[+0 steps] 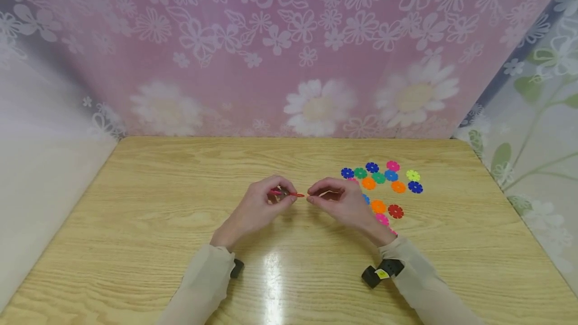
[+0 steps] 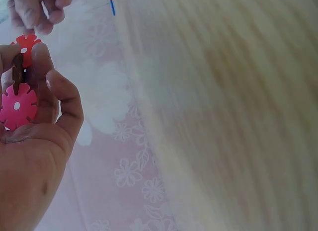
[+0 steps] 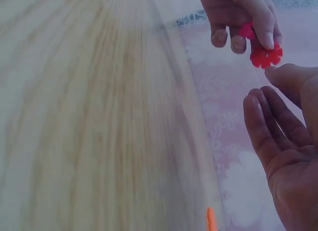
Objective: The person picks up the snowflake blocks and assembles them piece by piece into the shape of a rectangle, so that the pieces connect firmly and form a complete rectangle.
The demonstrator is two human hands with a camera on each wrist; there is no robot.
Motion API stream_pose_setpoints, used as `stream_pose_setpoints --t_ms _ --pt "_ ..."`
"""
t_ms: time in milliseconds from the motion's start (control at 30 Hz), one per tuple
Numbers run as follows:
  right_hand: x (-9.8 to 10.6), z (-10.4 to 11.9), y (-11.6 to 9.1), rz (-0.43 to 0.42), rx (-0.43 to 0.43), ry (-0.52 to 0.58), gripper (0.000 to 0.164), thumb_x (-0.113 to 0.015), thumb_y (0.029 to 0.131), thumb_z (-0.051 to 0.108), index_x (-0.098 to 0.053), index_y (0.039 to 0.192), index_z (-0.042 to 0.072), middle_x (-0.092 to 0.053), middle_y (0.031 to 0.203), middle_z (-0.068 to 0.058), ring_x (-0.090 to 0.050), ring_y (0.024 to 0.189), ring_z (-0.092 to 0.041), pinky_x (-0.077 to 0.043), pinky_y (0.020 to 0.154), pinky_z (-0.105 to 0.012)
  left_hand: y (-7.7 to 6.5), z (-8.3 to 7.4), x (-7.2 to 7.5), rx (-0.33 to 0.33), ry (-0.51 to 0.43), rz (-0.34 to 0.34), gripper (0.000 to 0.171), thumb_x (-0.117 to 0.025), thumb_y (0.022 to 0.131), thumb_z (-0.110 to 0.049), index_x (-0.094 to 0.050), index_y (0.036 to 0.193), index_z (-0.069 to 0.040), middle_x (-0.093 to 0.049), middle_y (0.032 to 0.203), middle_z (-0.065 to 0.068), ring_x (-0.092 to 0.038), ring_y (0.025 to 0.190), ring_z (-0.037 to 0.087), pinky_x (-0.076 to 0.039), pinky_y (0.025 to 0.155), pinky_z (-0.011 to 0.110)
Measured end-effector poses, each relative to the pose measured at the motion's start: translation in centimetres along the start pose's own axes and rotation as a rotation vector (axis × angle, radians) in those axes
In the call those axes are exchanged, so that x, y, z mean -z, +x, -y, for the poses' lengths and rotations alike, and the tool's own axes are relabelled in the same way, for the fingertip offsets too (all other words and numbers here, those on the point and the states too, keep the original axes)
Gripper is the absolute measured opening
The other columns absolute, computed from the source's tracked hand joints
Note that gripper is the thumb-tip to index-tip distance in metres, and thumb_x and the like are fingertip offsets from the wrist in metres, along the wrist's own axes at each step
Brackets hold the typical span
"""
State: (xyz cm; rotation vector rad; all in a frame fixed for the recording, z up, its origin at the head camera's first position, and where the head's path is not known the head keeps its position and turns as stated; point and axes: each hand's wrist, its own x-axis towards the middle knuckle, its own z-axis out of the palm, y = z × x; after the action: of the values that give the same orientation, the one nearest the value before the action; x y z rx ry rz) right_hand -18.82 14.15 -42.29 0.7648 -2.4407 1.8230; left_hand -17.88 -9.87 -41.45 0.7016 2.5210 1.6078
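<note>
My left hand [image 1: 262, 202] pinches a short chain of interlocking plastic discs over the table. Nearest its palm is a pink notched disc [image 2: 19, 106]. A dark brown disc [image 2: 18, 72], seen edge-on, joins it to a red notched disc [image 3: 267, 56] at the far end. My right hand [image 1: 343, 199] is just right of the chain, its thumb tip close to the red disc's edge. In the right wrist view, its fingers are bent loosely and apart from the thumb, with nothing visible between them.
Several loose notched discs lie flat right of the hands, among them an orange disc [image 1: 378, 206], a dark red disc [image 1: 396, 211] and a yellow disc [image 1: 413, 175]. My right forearm partly covers some. The wooden table [image 1: 135, 224] meets a flowered curtain [image 1: 253, 89] behind.
</note>
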Motion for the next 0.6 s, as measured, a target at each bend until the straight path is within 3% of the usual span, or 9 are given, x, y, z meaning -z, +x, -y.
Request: stream_pose_setpoints --t_ms 100,367,600 --pt "0.9 -0.1 -0.2 -0.014 -0.007 -0.072 0.014 -0.078 0.088 0.002 -0.075 0.102 -0.002 -0.077 0.098 -0.013 -0.071 0.088 -0.007 -0.061 0.076 -0.027 -0.1 0.0 0.1 0.01 -0.03 -0.01 0.007 -0.07 0.097 -0.017 -0.07 0.101 -0.022 -0.072 0.102 -0.009 -0.069 0.094 0.008 -0.058 0.087 0.033" --pt "4.2 -0.9 -1.2 -0.022 -0.145 -0.229 0.017 -0.078 0.092 0.019 -0.077 0.104 0.007 -0.076 0.099 -0.003 -0.069 0.088 -0.007 -0.057 0.075 -0.024 -0.3 -0.3 0.5 0.066 -0.081 -0.014 0.007 -0.075 0.093 -0.017 -0.072 0.096 -0.021 -0.073 0.1 -0.004 -0.07 0.089 0.013 -0.059 0.082 0.033" --pt "7.0 -1.9 -2.6 -0.042 -0.181 -0.284 0.019 -0.077 0.094 0.022 -0.076 0.108 0.01 -0.076 0.104 -0.003 -0.071 0.09 -0.013 -0.058 0.077 -0.023 -0.3 -0.4 0.6 0.065 -0.072 -0.009 0.006 -0.075 0.093 -0.017 -0.075 0.099 -0.019 -0.074 0.099 -0.006 -0.07 0.088 0.012 -0.059 0.082 0.033"
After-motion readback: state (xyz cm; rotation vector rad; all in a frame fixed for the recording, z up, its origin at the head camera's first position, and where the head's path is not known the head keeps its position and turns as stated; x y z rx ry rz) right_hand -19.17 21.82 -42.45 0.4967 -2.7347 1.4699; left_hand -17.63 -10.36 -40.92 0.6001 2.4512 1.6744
